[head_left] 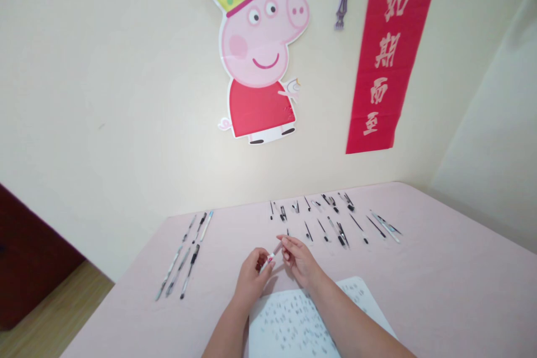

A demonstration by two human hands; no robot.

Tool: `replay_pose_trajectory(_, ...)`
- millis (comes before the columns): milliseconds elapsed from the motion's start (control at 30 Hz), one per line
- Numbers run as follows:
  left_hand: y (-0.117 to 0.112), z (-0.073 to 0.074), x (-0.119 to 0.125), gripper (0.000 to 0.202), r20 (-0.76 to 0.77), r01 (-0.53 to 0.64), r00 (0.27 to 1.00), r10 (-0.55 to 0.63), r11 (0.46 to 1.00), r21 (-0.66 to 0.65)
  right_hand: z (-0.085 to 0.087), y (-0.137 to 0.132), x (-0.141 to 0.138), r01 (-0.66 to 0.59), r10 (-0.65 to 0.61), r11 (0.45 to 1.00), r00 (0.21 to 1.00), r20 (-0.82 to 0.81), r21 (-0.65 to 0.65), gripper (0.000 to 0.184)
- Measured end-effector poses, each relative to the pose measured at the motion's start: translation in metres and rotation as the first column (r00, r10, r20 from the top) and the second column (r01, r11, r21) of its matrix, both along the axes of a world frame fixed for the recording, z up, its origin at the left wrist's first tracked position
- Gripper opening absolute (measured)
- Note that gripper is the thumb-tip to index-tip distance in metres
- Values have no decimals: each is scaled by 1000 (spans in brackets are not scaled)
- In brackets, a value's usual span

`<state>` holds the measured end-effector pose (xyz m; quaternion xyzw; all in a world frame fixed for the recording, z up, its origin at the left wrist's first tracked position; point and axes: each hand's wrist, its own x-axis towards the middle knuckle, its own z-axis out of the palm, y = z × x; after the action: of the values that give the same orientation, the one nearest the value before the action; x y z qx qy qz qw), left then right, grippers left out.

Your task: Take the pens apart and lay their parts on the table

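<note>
My left hand (253, 276) is closed around the white barrel of a slim pen (268, 263) with pink marks on it. My right hand (301, 261) pinches near the pen's far, narrower end, which looks greyish-pink; whether this is a refill or part of the barrel is too small to tell. Both hands are just above the table, past the top edge of a white sheet covered with small handwritten marks (289, 321). Right behind my right fingertips lies a small dark pen part (287, 231), partly hidden by the hand.
Several whole pens (189, 271) lie in two rows on the left of the pink table (138, 291). Caps, refills and barrels (342, 233) are spread in groups along the back right. Behind the table rises a wall with a cartoon pig sticker (262, 106) and a red banner (377, 75).
</note>
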<state>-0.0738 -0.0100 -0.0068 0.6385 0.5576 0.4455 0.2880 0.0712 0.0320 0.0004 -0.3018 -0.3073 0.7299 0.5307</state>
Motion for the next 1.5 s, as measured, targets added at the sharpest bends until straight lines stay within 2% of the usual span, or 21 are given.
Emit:
replay_pose_trajectory(167, -1, 4, -1, 23, -101, -35, 994, 40, 998, 42, 3, -3, -1, -34, 34, 999, 999, -27, 6, 37)
replay_pose_trajectory(500, 1, 3, -2, 24, -91, 21, 996, -17, 999, 35, 2, -3, -1, -44, 44, 999, 999, -4, 28, 36)
replay_pose_trajectory(700, 2, -1, -2, 24, -74, 14, 997, -13, 1000, 13, -1, -1, -3, 29, -29, 997, 1000, 5, 70, 35)
replay_pose_trajectory(967, 2, 0, -2, 25, 54, 7, 999, -5, 999, -37, -6, 2, -2, 64, -67, 996, 997, 42, 66, 34)
replay_pose_trajectory(1200, 0, 0, -1, 33, 224, 124, 971, -79, 973, -196, -6, 2, -2, 31, -32, 998, 999, 26, 63, 32)
replay_pose_trajectory(1500, 0, 0, -1, 37, 225, 152, 969, -99, 961, -231, -2, 0, -1, 15, -16, 998, 1000, 23, 63, 33)
